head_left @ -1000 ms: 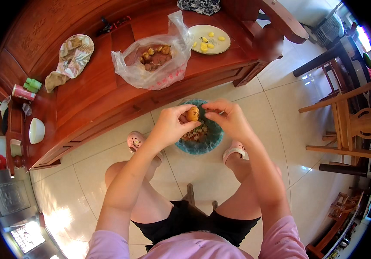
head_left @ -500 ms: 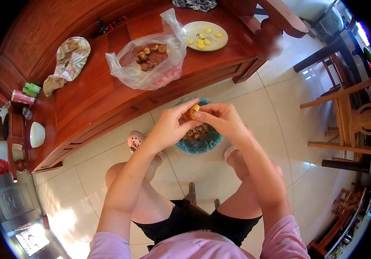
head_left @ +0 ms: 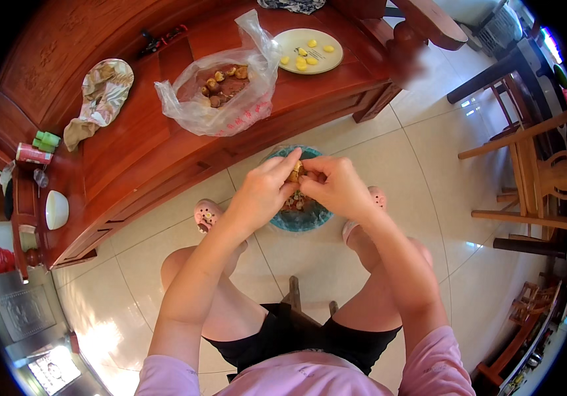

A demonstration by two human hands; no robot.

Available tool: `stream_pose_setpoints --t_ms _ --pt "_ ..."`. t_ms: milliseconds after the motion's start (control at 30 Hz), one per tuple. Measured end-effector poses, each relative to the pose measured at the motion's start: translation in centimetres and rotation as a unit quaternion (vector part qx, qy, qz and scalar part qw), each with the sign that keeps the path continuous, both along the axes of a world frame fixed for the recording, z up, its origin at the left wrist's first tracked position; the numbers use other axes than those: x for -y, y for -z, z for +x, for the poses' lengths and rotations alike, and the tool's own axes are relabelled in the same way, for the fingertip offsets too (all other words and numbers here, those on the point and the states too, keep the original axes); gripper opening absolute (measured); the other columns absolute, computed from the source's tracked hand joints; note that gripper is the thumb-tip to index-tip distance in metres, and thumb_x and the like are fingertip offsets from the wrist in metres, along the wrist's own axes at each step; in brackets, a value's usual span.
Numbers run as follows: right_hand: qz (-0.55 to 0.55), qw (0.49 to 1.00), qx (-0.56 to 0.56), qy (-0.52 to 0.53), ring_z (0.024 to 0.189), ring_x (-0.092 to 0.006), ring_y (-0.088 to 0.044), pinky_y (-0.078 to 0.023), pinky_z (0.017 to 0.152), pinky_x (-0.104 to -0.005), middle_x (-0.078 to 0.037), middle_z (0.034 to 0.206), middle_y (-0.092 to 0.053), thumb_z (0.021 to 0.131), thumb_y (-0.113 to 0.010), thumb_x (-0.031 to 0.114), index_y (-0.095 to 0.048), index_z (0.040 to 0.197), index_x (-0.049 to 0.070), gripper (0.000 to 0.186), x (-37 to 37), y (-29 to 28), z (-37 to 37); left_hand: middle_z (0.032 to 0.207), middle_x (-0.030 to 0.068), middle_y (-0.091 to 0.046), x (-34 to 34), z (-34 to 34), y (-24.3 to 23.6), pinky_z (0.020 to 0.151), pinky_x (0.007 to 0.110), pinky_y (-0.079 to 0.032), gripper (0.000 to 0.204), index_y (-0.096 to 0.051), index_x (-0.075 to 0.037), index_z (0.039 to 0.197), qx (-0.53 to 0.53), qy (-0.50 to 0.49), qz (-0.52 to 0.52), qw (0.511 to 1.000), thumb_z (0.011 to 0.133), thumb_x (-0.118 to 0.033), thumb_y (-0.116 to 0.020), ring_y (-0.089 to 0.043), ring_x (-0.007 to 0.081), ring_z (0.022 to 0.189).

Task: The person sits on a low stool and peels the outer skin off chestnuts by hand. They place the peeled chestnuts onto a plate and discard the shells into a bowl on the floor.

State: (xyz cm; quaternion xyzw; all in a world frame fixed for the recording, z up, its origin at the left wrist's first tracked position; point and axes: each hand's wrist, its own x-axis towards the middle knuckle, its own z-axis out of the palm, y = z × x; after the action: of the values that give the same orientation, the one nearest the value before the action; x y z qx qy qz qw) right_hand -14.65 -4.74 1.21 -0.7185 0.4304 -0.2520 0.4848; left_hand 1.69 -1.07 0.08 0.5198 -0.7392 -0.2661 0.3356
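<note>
My left hand (head_left: 270, 188) and my right hand (head_left: 333, 188) are closed together on a cracked brown chestnut (head_left: 296, 170), their fingertips covering much of it. Just beneath them on the floor stands a teal basin (head_left: 306, 221), lined with clear plastic, with shell scraps inside. Beyond, on the red wooden bench (head_left: 138, 158), lies an open plastic bag (head_left: 187, 105) holding several brown chestnuts (head_left: 217, 82). A white oval plate (head_left: 323, 63) to its right carries several pale yellow pieces.
A crumpled patterned cloth (head_left: 105, 92), a white bowl (head_left: 57, 210) and cans (head_left: 32, 153) sit on the bench's left part. Wooden chairs (head_left: 541, 171) stand at the right. My feet in pink clogs (head_left: 207, 216) flank the basin; a stool (head_left: 294, 290) is under me.
My right hand has moved inward from slightly apart and its fingers now press on the chestnut. My left hand has turned slightly, hiding more of the chestnut.
</note>
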Motion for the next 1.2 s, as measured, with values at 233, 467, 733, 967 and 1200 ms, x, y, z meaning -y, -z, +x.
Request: stream_pose_setpoints --t_ms 233,467,733,967,1200 --pt "-0.156 0.986 0.000 0.061 0.059 -0.0328 -0.052 -0.041 0.053 -0.0389 -0.017 0.066 -0.053 0.066 -0.059 0.007 -0.052 0.069 -0.003 0.013 -1.2 1.6 1.0 0.090 0.0118 -0.055 0.0 -0.5 1.0 0.066 0.037 -0.048 0.049 -0.048 -0.003 0.116 0.102 -0.005 -0.093 0.990 0.068 -0.003 -0.061 -0.057 0.0286 0.082" --pt "-0.237 0.968 -0.007 0.084 0.060 -0.0332 -0.053 -0.043 0.053 -0.0391 -0.016 0.066 -0.052 0.066 -0.058 0.005 -0.055 0.075 -0.002 0.012 -1.6 1.6 1.3 0.089 0.0136 -0.057 -0.2 -0.9 0.5 0.067 0.036 -0.048 0.047 -0.049 -0.001 0.114 0.086 -0.013 -0.107 0.991 0.068 -0.005 -0.060 -0.057 0.0304 0.080" --pt "0.135 0.985 0.106 0.017 0.060 -0.0101 -0.049 -0.042 0.055 -0.0239 -0.004 0.072 -0.056 0.082 -0.048 0.008 -0.060 0.091 -0.005 0.019 0.5 -0.4 -0.3 0.091 0.0064 -0.060 0.3 0.9 -0.8 0.071 0.023 -0.048 0.047 -0.051 -0.004 0.119 -0.208 -0.016 0.172 0.963 0.074 0.003 -0.063 -0.059 0.0095 0.078" --pt "0.130 0.984 0.123 0.003 0.061 -0.0057 -0.048 -0.041 0.054 -0.0222 -0.001 0.069 -0.057 0.084 -0.052 0.018 -0.060 0.094 -0.006 0.027 0.2 -0.1 -0.3 0.093 0.0053 -0.060 0.8 0.7 -0.9 0.072 0.023 -0.048 0.044 -0.053 -0.002 0.115 -0.206 -0.028 0.126 0.970 0.073 0.003 -0.065 -0.058 0.0084 0.081" --pt "0.041 0.999 -0.018 0.023 0.061 -0.0087 -0.052 -0.042 0.052 -0.0269 -0.007 0.069 -0.059 0.075 -0.056 0.007 -0.059 0.083 -0.004 0.014 0.2 -0.5 0.2 0.092 0.0134 -0.061 0.0 -0.2 -0.4 0.066 0.028 -0.049 0.043 -0.055 -0.004 0.111 -0.134 -0.045 0.061 0.988 0.070 0.002 -0.064 -0.061 0.0193 0.075"
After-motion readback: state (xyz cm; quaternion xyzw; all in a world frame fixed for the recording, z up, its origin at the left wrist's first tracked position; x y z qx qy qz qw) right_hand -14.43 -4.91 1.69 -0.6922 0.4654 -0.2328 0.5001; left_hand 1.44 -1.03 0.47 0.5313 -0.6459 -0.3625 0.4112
